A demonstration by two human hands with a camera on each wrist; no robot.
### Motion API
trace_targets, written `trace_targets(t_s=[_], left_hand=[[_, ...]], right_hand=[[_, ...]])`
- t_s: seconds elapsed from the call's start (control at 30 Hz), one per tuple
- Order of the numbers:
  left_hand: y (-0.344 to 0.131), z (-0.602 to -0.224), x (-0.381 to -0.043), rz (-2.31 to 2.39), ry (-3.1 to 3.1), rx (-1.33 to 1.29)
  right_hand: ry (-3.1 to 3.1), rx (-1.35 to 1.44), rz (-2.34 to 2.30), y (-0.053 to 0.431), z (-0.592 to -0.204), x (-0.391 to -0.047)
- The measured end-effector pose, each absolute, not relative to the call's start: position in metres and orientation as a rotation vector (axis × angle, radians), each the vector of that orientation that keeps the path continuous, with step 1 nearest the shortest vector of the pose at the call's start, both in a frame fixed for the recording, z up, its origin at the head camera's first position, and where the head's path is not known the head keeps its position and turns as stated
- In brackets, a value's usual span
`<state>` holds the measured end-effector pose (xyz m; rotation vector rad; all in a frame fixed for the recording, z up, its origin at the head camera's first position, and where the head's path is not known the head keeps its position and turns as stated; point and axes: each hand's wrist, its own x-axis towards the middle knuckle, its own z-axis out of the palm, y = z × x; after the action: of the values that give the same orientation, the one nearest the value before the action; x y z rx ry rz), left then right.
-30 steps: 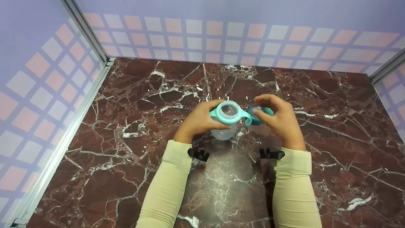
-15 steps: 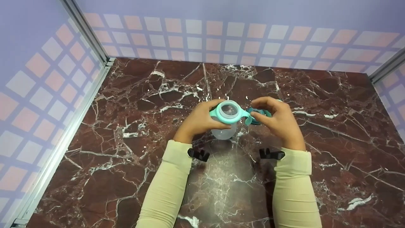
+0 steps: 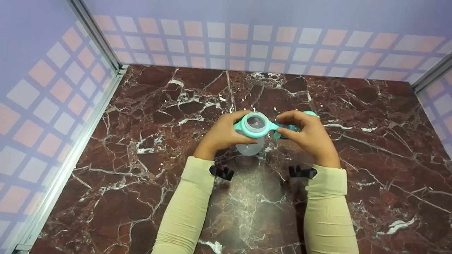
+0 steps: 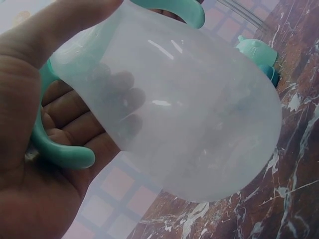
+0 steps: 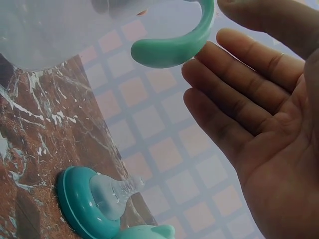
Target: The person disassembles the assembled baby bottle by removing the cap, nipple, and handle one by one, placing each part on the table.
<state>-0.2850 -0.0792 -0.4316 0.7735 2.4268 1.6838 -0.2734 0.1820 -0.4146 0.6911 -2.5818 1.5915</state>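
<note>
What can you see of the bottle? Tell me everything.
The bottle is translucent and plastic-looking, with a rounded base, an uncapped mouth and a mint-green collar with two curved handles. It's roughly upright near the middle of the table. The left hand grips it; the right hand is at one handle, contact unclear.

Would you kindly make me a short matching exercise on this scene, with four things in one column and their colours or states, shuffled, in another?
Things:
1. Bottle
2. Nipple top
3. Sleeves
4. Tabletop

Colours or states:
A. Pale yellow
B. Off the bottle, resting on the table
C. Dark red with white veins
D. Gripped by the left hand

Pairs: 1-D, 2-B, 3-A, 4-C
</note>
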Motion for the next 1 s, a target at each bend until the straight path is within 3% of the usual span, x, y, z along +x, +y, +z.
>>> trace_targets(t_s=[0.37, 1.0], left_hand=[[-0.0786, -0.4303, -0.2843, 1.679, 2.430, 0.766], [-0.0789, -0.4312, -0.2848, 1.672, 2.429, 0.760]], right_hand=[[-2.634, 0.811, 1.594, 0.1739, -0.4148, -0.2742], [-2.664, 0.766, 1.582, 0.1733, -0.4147, -0.2751]])
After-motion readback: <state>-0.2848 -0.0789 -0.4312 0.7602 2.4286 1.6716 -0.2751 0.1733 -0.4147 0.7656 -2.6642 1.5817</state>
